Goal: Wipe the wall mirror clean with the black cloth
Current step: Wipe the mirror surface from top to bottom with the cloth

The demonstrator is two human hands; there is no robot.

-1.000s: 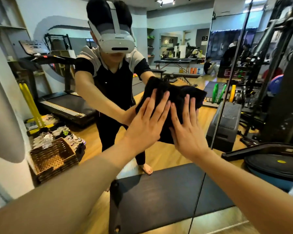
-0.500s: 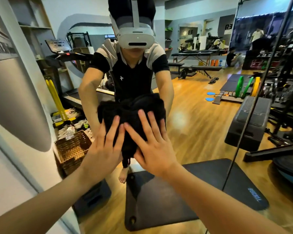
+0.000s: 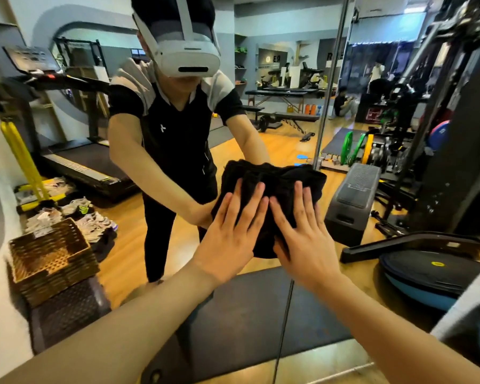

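The wall mirror [image 3: 275, 128] fills most of the view and reflects a person wearing a white headset and a gym behind. A bunched black cloth [image 3: 277, 178] lies flat against the glass at about chest height. My left hand [image 3: 230, 234] presses on its lower left part with straight, spread fingers. My right hand [image 3: 302, 236] presses beside it on the lower right part, fingers straight too. Both palms hide the cloth's lower portion. A vertical seam [image 3: 327, 87] between mirror panels runs just right of the cloth.
A woven basket [image 3: 50, 259] stands on a dark step at lower left by the white wall. At right a blue balance trainer [image 3: 432, 275] lies on the floor. The treadmill, benches and weight plates are reflections in the glass.
Both hands slid the cloth across the glass, from the upper right down to the left, then back toward the right beside the panel seam. The view shifted with them.
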